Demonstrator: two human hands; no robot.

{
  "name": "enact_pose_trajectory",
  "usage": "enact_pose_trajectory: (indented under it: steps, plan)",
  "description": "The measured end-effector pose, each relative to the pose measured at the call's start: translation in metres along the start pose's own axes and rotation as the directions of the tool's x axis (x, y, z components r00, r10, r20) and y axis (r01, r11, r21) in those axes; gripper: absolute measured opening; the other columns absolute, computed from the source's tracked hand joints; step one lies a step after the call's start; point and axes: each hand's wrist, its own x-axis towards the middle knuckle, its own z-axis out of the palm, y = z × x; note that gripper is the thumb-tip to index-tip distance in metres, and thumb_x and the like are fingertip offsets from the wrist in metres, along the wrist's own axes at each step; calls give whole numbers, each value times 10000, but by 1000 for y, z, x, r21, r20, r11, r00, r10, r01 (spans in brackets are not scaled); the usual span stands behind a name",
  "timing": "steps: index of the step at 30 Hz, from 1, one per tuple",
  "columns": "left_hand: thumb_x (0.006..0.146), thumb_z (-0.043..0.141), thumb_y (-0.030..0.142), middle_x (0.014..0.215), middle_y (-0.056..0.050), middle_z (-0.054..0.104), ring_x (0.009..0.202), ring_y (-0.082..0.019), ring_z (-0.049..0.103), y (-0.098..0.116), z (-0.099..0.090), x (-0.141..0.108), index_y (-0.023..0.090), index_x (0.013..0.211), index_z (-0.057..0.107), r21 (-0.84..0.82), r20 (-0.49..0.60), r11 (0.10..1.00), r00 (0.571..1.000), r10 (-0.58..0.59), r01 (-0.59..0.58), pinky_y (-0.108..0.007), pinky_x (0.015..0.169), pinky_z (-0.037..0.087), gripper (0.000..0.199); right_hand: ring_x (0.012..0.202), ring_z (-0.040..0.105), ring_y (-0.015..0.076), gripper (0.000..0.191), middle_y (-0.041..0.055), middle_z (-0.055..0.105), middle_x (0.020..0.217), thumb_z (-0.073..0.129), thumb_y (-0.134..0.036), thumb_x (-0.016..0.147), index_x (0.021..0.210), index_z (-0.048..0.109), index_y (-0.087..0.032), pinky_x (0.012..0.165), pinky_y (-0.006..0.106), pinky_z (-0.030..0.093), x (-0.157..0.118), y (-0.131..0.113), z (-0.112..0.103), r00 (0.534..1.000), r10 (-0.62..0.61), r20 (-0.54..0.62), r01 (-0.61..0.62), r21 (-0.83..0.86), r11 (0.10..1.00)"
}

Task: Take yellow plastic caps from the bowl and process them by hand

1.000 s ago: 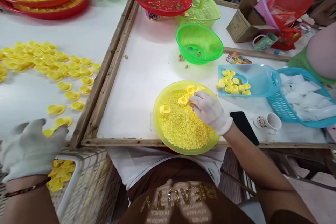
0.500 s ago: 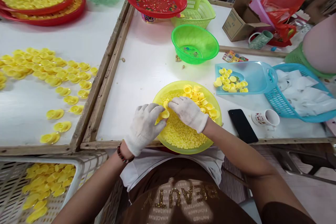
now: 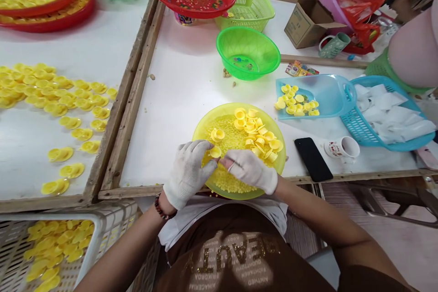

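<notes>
A yellow bowl [image 3: 200,123] at the table's front edge holds small yellow beads [image 3: 231,182] and a heap of yellow cup-shaped plastic pieces [image 3: 255,132] at its right side. My left hand [image 3: 190,171], in a white knitted glove with bare fingertips, pinches one small yellow cup piece [image 3: 215,152] over the bowl's left part. Close beside it, my gloved right hand [image 3: 251,169] has its thumb and fingertips pressed together above the beads; whatever is between them is too small to name. Another cup piece [image 3: 217,134] lies on the beads just beyond my left fingers.
A blue scoop tray [image 3: 331,93] with cup pieces, a black phone [image 3: 313,159] and a white mug [image 3: 342,147] lie to the right. Beyond the bowl stands a green basin [image 3: 248,52]. A wooden strip [image 3: 132,86] divides the table; yellow discs [image 3: 54,100] spread left of it.
My right hand has moved down toward me, from the bowl's middle to beside my left fingertips. A cup piece now shows on the beads near the left hand. The view has shifted slightly.
</notes>
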Motion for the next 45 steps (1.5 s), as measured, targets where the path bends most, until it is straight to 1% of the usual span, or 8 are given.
enact_pose_trajectory:
  steps: [5,8,14,19,25,32,36,45]
  plan:
    - [860,672,266,1038,-87,727,974,-285,681,14,11,11,192,1001,596,-47,77,999,997,5,-2,-422,869,485,176,449,296,71,465,-76,361,565,532,-608,958,713,456,-220,444,235,234,20,-20,-14,938,283,-199,-2,815,579]
    - [841,663,227,1014,-81,724,955,-278,676,22,18,16,184,981,607,-109,125,994,992,6,8,-415,859,492,157,439,351,62,489,-78,379,573,596,-651,904,719,465,-217,436,218,256,32,-32,-14,911,322,-258,117,910,397]
    - [832,649,202,1030,-69,713,969,-267,662,24,21,16,183,1037,616,-178,135,984,991,11,13,-412,889,490,209,446,431,78,538,-77,389,550,615,-707,857,700,445,-222,446,227,338,43,-37,-14,873,366,-322,189,916,354]
    - [856,669,222,1042,-68,709,973,-247,671,19,16,12,182,1044,592,-141,38,988,997,66,-60,-385,887,499,206,431,274,62,472,-88,326,574,571,-633,921,732,409,-232,430,225,214,34,-30,-23,887,345,-307,125,878,462]
    - [863,654,219,1062,-98,704,928,-284,657,15,11,12,188,1027,564,144,-199,976,962,188,-161,-429,810,496,189,692,488,129,226,-16,535,742,623,-392,925,813,550,-210,661,293,397,10,-14,-20,952,72,-298,-26,154,988]
    - [885,653,198,1089,-97,704,1035,-247,678,9,15,6,176,1078,568,-86,-189,981,970,154,-173,-386,929,546,212,678,527,124,79,-32,553,760,554,-299,943,940,546,-220,664,281,448,6,-6,-26,992,93,-79,-74,214,974]
    - [860,698,216,1086,-74,712,1013,-233,693,5,12,4,179,1072,586,-155,-139,985,989,50,-72,-356,913,563,242,761,576,137,113,2,611,866,548,-259,938,1037,575,-214,710,292,474,5,-6,-29,984,73,-163,-46,162,986]
    - [882,655,184,1076,-125,704,999,-286,681,7,17,2,164,1075,567,14,-155,979,966,205,-205,-441,894,564,213,845,625,154,152,22,683,938,502,-172,930,1029,614,-204,795,312,484,8,-13,-31,996,36,-80,-33,29,999]
